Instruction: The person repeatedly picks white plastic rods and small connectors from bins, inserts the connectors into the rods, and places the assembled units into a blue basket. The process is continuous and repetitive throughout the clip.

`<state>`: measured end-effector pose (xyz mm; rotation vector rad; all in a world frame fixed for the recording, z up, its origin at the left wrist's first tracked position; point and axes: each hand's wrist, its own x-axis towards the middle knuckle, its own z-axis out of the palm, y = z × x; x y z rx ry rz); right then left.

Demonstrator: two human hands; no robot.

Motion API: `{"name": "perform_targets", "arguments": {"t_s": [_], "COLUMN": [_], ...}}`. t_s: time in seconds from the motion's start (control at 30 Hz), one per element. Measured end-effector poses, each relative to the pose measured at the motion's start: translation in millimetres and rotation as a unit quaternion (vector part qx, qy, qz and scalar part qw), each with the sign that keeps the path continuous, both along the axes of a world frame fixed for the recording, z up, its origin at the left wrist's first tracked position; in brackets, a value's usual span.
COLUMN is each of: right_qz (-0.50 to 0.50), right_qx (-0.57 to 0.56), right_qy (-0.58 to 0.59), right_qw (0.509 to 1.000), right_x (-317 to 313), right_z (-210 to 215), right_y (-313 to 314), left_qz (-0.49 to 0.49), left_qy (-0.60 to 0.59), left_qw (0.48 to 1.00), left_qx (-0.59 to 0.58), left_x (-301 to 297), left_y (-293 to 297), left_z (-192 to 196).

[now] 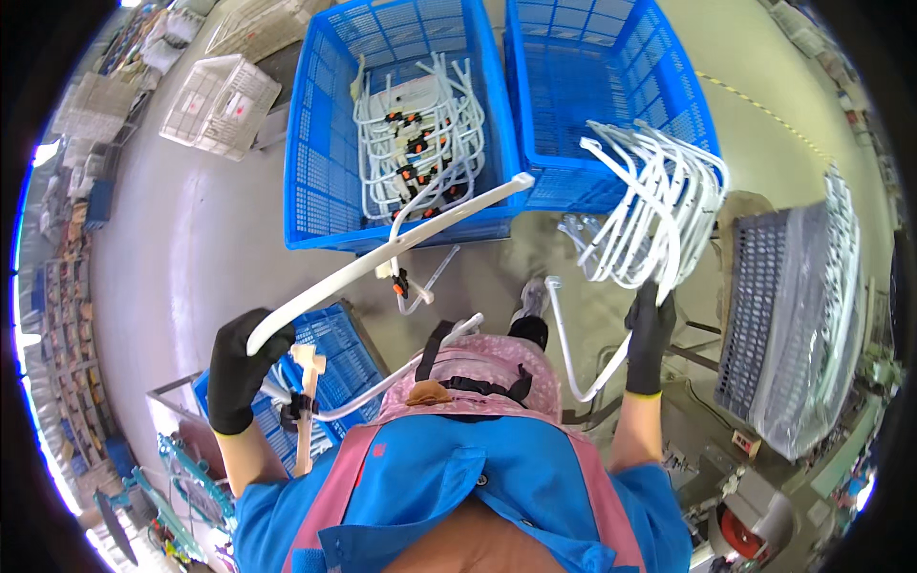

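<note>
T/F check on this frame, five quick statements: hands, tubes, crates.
1. Both hands wear black gloves. True: the left hand and the right hand are both gloved in black.
2. The left hand holds a single long white tube. True: the long white tube runs from its grip up toward the crates.
3. The right hand is empty. False: it grips a bundle of bent white tubes.
4. The left blue crate is empty. False: the left blue crate holds white tube assemblies with black and orange fittings.
5. The right blue crate holds tubes with orange fittings. False: its visible inside shows none.
</note>
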<state>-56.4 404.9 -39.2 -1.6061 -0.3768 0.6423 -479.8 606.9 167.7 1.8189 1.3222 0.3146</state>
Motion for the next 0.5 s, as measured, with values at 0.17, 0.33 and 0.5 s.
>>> {"name": "perform_targets", "arguments": {"t_s": [0.17, 0.33, 0.5], "right_qz": [-0.301, -0.402, -0.340], "right_qx": [-0.014, -0.208, -0.298], "right_qy": [-0.058, -0.325, -0.419], "right_qw": [0.952, 0.830, 0.788], "right_x": [-74, -138, -193], "right_z": [23, 53, 92], "right_y": [-176, -294, -318], "left_qz": [-0.086, -0.302, -0.555], "left_qy": [-0.090, -0.097, -0.152], "left_qw": [0.992, 0.948, 0.814], "left_qx": [-0.024, -0.013, 0.076], "left_x": [23, 80, 156], "left_y": [1, -14, -50], "left_z": [-19, -17, -26]}}
